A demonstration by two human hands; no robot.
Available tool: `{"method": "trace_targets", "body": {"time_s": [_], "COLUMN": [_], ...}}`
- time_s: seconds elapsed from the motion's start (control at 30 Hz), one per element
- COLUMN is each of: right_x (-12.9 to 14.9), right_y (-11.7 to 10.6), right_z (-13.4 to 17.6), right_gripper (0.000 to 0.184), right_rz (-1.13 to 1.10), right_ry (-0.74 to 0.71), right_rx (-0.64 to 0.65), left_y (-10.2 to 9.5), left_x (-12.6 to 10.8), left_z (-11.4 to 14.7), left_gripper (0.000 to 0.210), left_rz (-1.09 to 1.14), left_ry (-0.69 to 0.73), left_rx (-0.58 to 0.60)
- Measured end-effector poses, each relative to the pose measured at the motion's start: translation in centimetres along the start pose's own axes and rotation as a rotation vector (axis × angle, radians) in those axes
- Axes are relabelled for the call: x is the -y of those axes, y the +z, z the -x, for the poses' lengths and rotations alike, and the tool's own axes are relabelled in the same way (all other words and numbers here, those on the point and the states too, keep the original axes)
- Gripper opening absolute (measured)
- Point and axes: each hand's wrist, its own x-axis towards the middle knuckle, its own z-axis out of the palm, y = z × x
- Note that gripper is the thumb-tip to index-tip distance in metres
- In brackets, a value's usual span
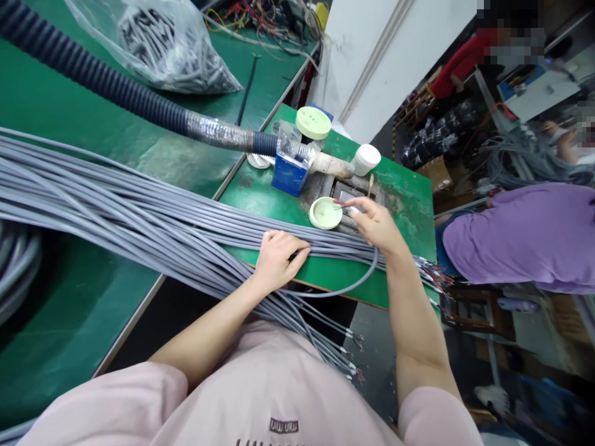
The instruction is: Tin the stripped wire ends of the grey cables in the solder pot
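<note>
A long bundle of grey cables runs across the bench from the left to the right. My left hand rests on this bundle with its fingers curled down over it. My right hand pinches the end of one grey cable, which loops down and back under my left forearm. Thin red and dark wires stick out of that end over a shallow pale green dish. At the right, other cable ends with bared coloured wires lie at the bench edge.
A ribbed dark hose reaches over the bench to a blue box. Behind stand a pale green round lid and a white tub. A plastic bag of grey pieces lies top left. A person in purple is at right.
</note>
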Motion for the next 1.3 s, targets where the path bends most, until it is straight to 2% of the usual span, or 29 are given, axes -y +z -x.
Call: {"method": "trace_targets", "body": {"time_s": [0.17,0.37,0.63,1.1,1.3], "right_x": [-1.3,-4.5,-6.1,-5.8,-5.7], "right_y": [-1.8,-1.7,-1.7,-1.5,-1.4], "right_z": [-1.0,-2.9,-3.6,-3.8,-3.7], "right_gripper": [0.022,0.019,0.022,0.025,0.026], "right_rz": [-0.006,0.042,0.068,0.234,0.200], "right_ry": [0.082,0.099,0.144,0.148,0.172], "right_rx": [-0.219,-0.318,-0.338,-0.338,-0.348], "left_y": [0.0,0.1,0.1,0.1,0.0], "left_x": [0.0,0.2,0.2,0.1,0.0], "left_z": [0.0,0.1,0.0,0.0,0.0], "left_gripper": [0.014,0.014,0.015,0.013,0.013], "left_rz": [0.015,0.020,0.025,0.030,-0.003], "left_ry": [0.014,0.001,-0.003,0.019,0.059], "left_rx": [-0.020,-0.007,-0.010,-0.031,-0.057]}}
